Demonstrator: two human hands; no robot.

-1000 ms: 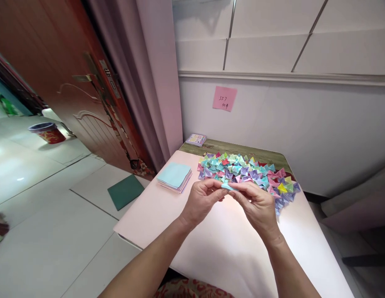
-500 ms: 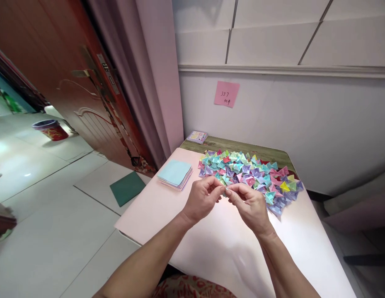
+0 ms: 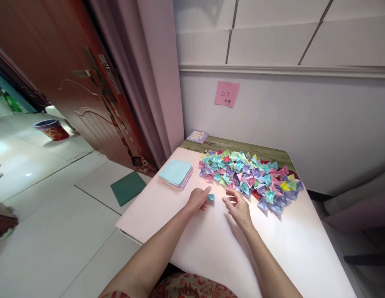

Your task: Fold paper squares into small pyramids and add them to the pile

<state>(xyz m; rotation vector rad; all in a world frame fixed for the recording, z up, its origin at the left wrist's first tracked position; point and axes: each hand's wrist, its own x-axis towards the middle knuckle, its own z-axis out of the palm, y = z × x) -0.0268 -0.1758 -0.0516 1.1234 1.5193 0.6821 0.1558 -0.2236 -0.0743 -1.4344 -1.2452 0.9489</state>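
A small teal folded paper piece (image 3: 211, 197) lies low on the pale pink table top (image 3: 211, 248). My left hand (image 3: 197, 200) rests on the table with its fingertips pinched on that piece's left edge. My right hand (image 3: 238, 208) hovers just right of it, fingers loosely spread and holding nothing. Just beyond both hands spreads a pile of several folded paper pieces (image 3: 251, 178) in teal, purple, pink, green and yellow. A stack of square paper sheets (image 3: 175, 174), light blue on top, sits to the left of my left hand.
A small printed packet (image 3: 197, 137) lies at the table's far left corner against the white wall, under a pink sticky note (image 3: 226, 94). A wooden door (image 3: 71, 82) and curtain stand at left; a green mat (image 3: 127, 188) and red bucket (image 3: 51, 129) are on the tiled floor.
Both hands came down from in front of the pile to the table. The teal piece they held together now sits at my left fingertips, and my right hand has let go.
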